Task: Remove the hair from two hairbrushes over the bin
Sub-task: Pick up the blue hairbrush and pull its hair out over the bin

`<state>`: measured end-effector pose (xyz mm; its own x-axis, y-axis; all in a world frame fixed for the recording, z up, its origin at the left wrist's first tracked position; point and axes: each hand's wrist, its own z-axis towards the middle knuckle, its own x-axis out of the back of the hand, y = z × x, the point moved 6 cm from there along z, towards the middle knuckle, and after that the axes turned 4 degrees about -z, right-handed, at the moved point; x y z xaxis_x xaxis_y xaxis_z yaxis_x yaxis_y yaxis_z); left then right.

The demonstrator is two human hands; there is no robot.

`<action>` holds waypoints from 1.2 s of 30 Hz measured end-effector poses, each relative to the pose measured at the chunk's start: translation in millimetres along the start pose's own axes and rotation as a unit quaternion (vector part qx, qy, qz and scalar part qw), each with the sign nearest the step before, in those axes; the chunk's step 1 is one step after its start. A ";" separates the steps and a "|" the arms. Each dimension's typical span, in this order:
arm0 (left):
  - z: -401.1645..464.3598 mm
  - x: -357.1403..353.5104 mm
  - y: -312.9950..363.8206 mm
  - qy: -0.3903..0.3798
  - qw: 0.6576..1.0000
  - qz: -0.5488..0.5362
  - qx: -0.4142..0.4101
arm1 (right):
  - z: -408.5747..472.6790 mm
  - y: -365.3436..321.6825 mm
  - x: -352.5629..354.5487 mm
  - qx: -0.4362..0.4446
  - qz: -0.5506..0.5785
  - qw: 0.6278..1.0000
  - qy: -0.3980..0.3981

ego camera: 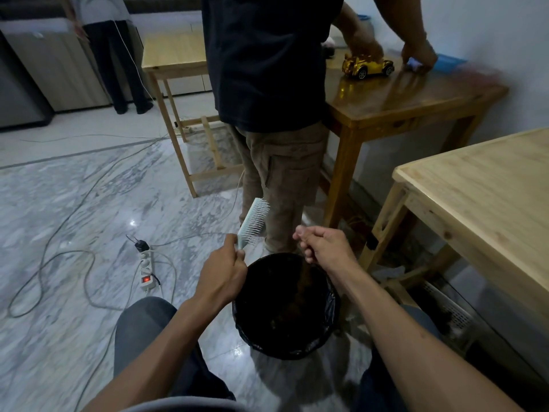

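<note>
My left hand point(223, 272) grips the handle of a pale blue hairbrush point(253, 222), held upright with its bristles facing right, just left of the bin's far rim. A black bin point(285, 346) lined with a black bag stands on the floor between my knees. Above the bin's far edge, my right hand point(323, 245) has its fingers curled and pinched together; a faint dark strand of hair point(305, 278) seems to hang from it into the bin. Only one hairbrush is in view.
A person in a dark shirt point(267, 60) stands right behind the bin at a brown table point(416, 96) with a gold toy car point(367, 66). A light wooden table point(487, 197) is at right. A power strip point(147, 270) and cables point(59, 257) lie on the marble floor at left.
</note>
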<state>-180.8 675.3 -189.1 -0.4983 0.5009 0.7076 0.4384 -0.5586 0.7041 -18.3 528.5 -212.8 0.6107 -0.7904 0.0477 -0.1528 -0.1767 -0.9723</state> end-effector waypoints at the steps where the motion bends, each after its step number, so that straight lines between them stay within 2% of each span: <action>1: -1.0 -0.5 -0.1 -0.002 1.000 0.004 -0.006 | -0.8 0.9 -1.0 0.001 -0.034 0.999 -0.012; 4: -3.6 -3.1 4.2 -0.001 0.999 0.020 -0.031 | -5.4 0.6 -11.3 -0.007 -0.104 0.994 -0.044; 11: -5.6 -1.3 16.2 0.006 0.996 0.038 -0.083 | -3.3 -14.9 -23.1 -0.014 -0.083 0.996 0.004; 16: -4.0 3.4 18.6 0.002 0.997 0.010 -0.076 | 1.7 -18.0 -18.2 -0.015 -0.087 0.996 0.013; 21: -3.6 -12.0 16.2 -0.077 0.991 -0.106 -0.011 | 4.2 -18.6 -27.9 -0.009 -0.024 0.998 -0.061; 24: -4.1 -18.7 17.3 -0.094 0.984 -0.149 0.014 | 6.5 -18.4 -23.5 -0.020 0.011 0.999 -0.024; 28: 0.1 -23.9 21.0 -0.067 0.996 -0.044 -0.031 | 7.4 -15.7 -14.8 -0.035 -0.015 0.999 0.015; 31: 2.3 -25.0 17.8 -0.040 0.997 -0.006 -0.059 | 8.1 -13.4 -12.0 -0.038 -0.040 0.998 0.037; 36: -0.1 -26.7 20.4 -0.038 0.992 0.076 -0.096 | 4.2 -15.6 -7.3 -0.039 -0.158 0.985 0.062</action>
<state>-158.6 650.4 -193.7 -0.3765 0.4460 0.8120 0.3495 -0.7433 0.5704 -17.1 539.4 -198.9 0.5391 -0.7527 0.3780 -0.0323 -0.4670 -0.8837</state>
